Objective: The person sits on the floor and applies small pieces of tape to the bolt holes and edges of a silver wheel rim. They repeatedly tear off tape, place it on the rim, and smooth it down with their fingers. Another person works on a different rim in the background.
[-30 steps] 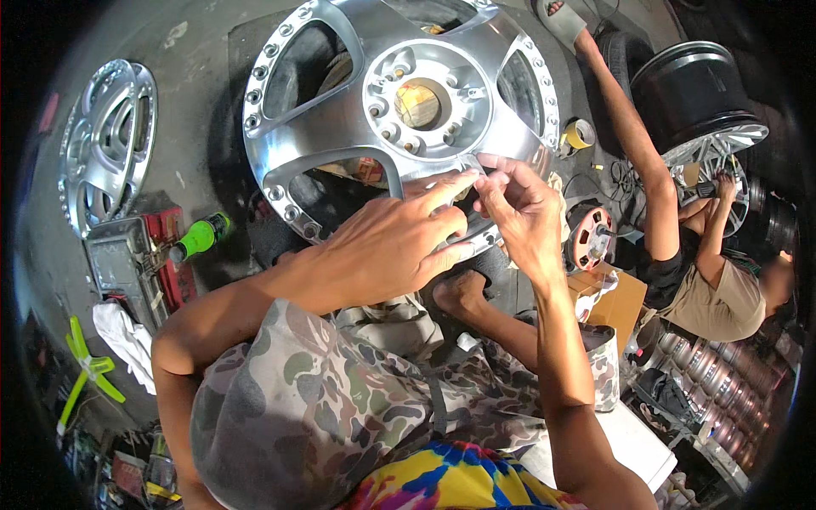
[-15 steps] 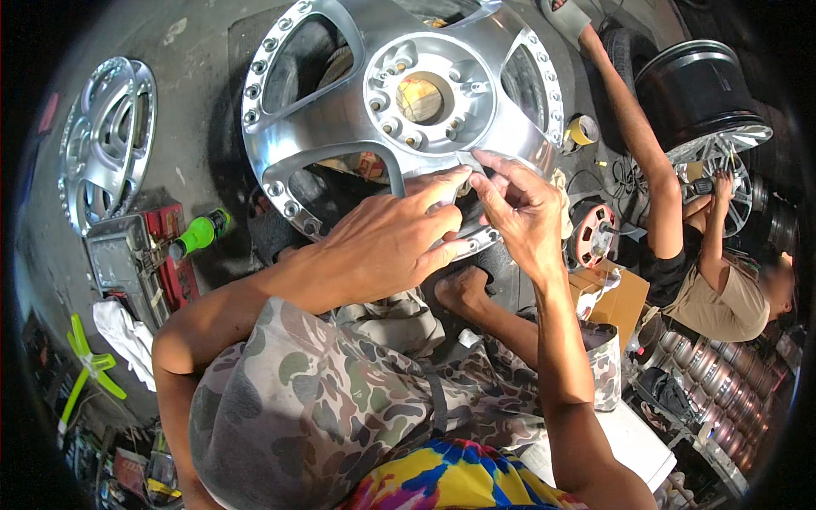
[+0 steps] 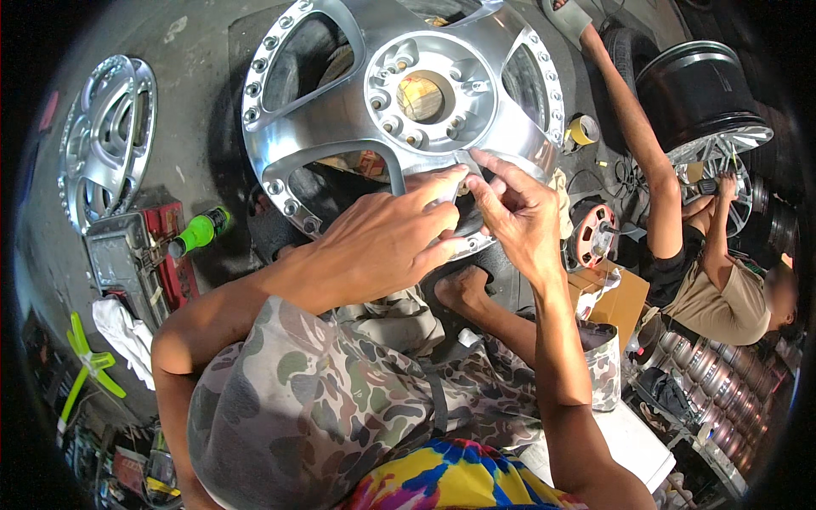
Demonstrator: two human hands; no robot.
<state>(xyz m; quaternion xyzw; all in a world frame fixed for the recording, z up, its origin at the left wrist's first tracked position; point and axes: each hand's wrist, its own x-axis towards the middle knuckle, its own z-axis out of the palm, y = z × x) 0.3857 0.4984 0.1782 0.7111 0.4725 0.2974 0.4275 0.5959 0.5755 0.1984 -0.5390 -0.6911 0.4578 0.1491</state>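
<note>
A bare silver wheel centre (image 3: pixel 327 127) with wide spokes lies face up in front of me, bolt holes around its rim and a round opening in its hub. My left hand (image 3: pixel 382 238) reaches across to the near spoke, its index finger stretched along the metal and its other fingers curled in. Close against it, my right hand (image 3: pixel 523 208) bends thumb and index finger together at the same spoke. Between the fingertips shows a small greyish edge, perhaps a thin sheet; its kind is unclear. The undersides of both hands are hidden.
More silver wheel centres (image 3: pixel 106 140) lean at the left, near a green bottle (image 3: pixel 200 232) and a red-and-grey toolbox (image 3: pixel 127 255). At right are a tape roll (image 3: pixel 582 130), a red-rimmed disc (image 3: pixel 592 235), a cardboard box (image 3: pixel 616 297), and a co-worker (image 3: pixel 722 289) beside a black wheel barrel (image 3: pixel 701 93).
My right thumb and fingers have shifted slightly at the spoke. My left hand has barely moved. The co-worker's hand and head have shifted a little.
</note>
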